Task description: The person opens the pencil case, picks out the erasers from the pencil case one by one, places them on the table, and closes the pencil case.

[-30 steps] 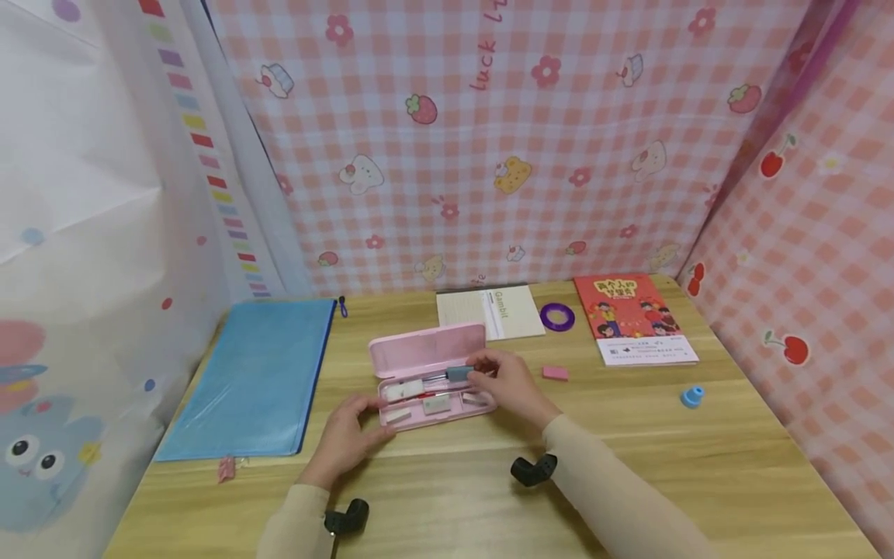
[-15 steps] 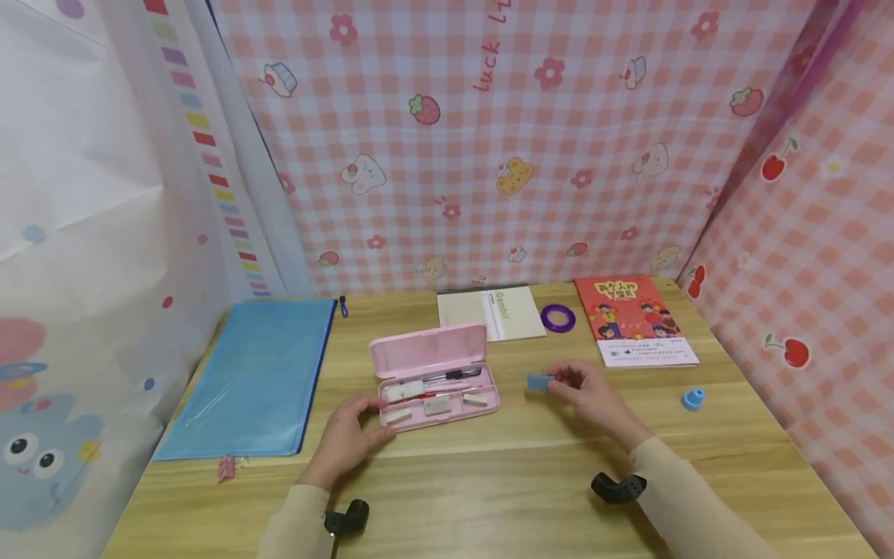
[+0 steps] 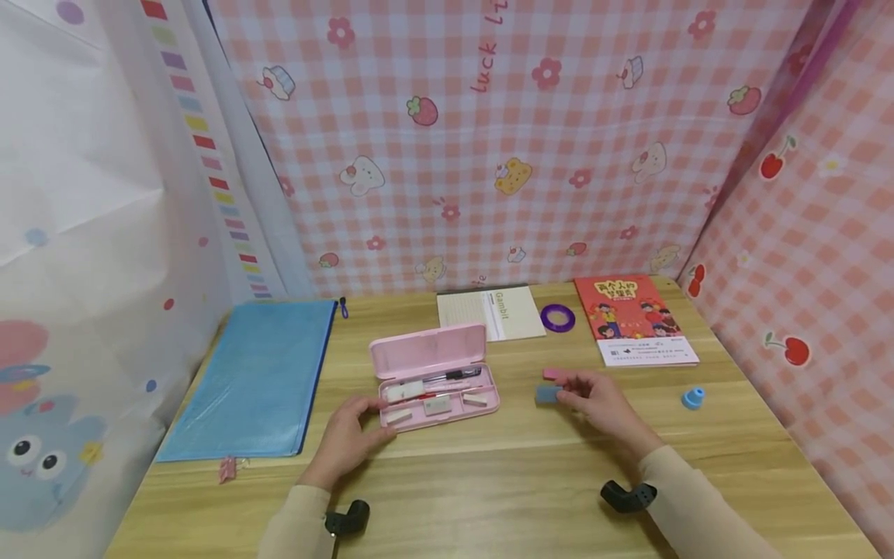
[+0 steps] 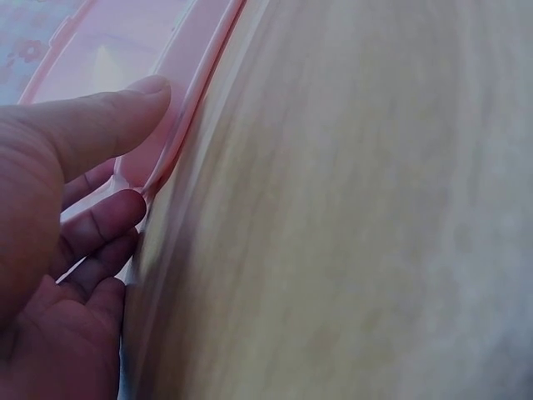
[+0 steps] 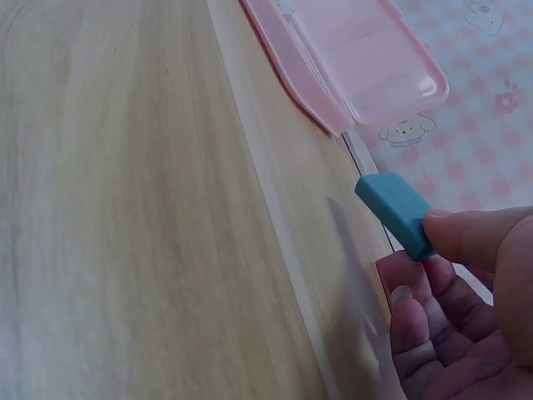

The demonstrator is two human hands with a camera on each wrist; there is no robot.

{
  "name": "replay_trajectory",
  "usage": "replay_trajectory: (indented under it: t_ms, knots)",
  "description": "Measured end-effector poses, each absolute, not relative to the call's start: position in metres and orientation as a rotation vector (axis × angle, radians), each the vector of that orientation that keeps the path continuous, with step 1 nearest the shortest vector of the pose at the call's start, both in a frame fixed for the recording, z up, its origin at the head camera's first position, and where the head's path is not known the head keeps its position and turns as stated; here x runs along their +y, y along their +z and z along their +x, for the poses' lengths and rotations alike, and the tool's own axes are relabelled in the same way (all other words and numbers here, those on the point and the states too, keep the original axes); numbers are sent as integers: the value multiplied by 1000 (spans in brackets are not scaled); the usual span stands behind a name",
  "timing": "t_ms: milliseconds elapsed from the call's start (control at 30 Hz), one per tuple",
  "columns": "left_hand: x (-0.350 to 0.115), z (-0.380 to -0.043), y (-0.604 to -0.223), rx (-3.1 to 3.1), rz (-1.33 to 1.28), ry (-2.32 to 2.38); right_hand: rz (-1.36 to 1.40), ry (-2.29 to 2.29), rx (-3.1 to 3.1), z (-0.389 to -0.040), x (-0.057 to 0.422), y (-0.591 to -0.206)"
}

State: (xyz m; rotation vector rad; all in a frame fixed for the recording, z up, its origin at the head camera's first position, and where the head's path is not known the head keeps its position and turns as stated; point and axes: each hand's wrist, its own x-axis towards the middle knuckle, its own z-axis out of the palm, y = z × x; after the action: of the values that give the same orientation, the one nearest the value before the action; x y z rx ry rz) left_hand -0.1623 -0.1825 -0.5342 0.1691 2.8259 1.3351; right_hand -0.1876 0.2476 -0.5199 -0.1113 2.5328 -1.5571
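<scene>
We see the right hand (image 3: 606,405) pinching a blue rectangular block (image 3: 547,394) right of the hinged pink plastic pencil case (image 3: 429,352), whose left end the left hand (image 3: 347,440) touches, thumb and fingers apart.

Pink case (image 3: 431,352) here, blue block (image 3: 547,394) there, pink block (image 3: 552,374) too! Now purple ring (image 3: 545,317), red-and-white book (image 3: 634,320), blue folder (image 3: 247,376) edged navy, cream notepad (image 3: 457,309), beige sleeves (image 3: 295,524), brown wood-grain table (image 3: 454,497), and pink-and-white checked cloth (image 3: 454,140) sporting red strawberries (image 3: 424,112)!
</scene>
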Motion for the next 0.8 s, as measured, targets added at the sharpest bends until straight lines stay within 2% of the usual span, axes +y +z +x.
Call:
replay_trajectory:
  t_ms: [800]
  knots:
    - [-184, -162, -535, 2815, 171, 1345, -213, -1341, 2691, -190, 238, -526]
